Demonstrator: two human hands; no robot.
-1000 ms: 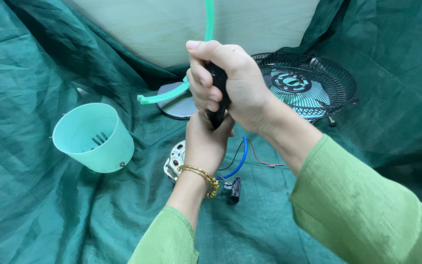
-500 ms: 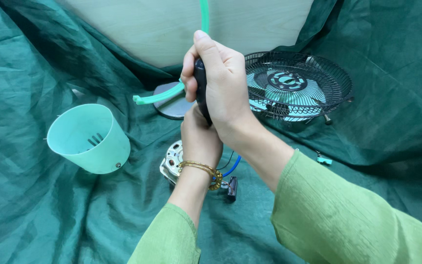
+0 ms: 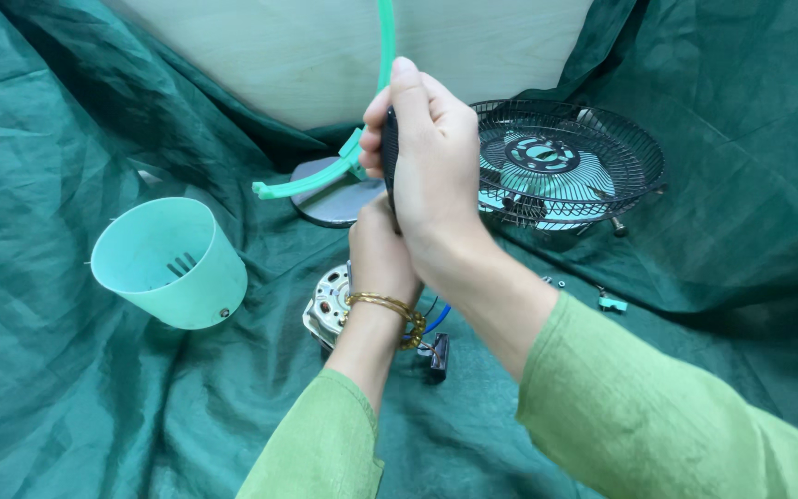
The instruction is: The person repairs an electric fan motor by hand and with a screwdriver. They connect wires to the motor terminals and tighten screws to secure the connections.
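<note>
My motor (image 3: 329, 308) lies on the cloth (image 3: 66, 397). Left of the motor lies the cup (image 3: 170, 261), tipped on its side. Behind the motor sits the disc base (image 3: 325, 199). Right of and behind the motor rests the fan cage (image 3: 570, 162). Above the motor, my right grip (image 3: 431, 162) sits over my left grip (image 3: 380, 254).

Open cloth (image 3: 66, 407) left, cup (image 3: 170, 263), motor (image 3: 330, 305), fan grille (image 3: 570, 162) crowding centre.

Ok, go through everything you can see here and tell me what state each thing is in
Right hand: raised, fingers wrapped round a black handle.
Left hand: below it, over the motor.
Motor: bare, lying on the cloth, wires loose.
Fan cage: closed, lying flat.
Green cup-shaped cover: detached, tipped on its side.
</note>
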